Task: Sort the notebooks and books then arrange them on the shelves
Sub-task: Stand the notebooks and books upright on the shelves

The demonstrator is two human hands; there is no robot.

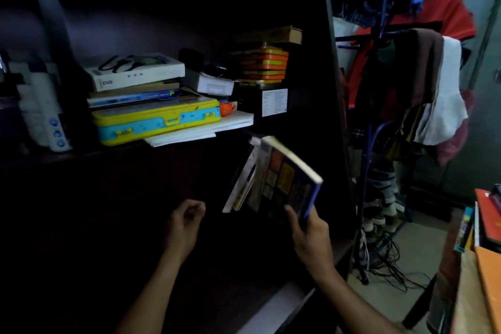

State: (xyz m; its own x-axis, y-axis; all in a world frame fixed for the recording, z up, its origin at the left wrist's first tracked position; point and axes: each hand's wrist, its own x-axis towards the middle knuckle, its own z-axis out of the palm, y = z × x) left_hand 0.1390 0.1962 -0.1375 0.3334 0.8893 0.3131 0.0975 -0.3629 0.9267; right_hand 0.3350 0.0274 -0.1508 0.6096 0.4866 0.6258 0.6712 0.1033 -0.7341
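A blue-spined paperback book with a dark cover of yellow and orange panels point(291, 179) is held tilted in front of the lower compartment of the dark wooden shelf unit point(329, 68), its pale page edge facing up and to the right. The right hand point(309, 233) grips it at the bottom corner, thumb across the cover and fingers curled behind. Just to the left of this book, a few thin pale-covered books point(245, 184) lean to the right inside the same lower compartment, touching or nearly touching the held book; the dimness hides where they meet. The left hand point(184, 222) hovers apart to the left in front of the dark compartment, fingers loosely curled and holding nothing.

On the shelf board above lies a stack: a yellow and light-blue plastic case point(160, 120) over white sheets of paper point(206, 129), with flat books and a white box point(135, 72) piled on top. To the right are a small orange object point(226, 108), a pile of orange and yellow tins point(264, 64) on a black box with a white label point(273, 102), and a brown book point(273, 34) on top. White bottles point(43, 108) stand at the left end.

Right of the shelf unit, a blue metal rack point(376, 89) carries hanging clothes, with tangled cables point(390, 260) on the floor. At the far right edge more books are stacked point(488, 225).
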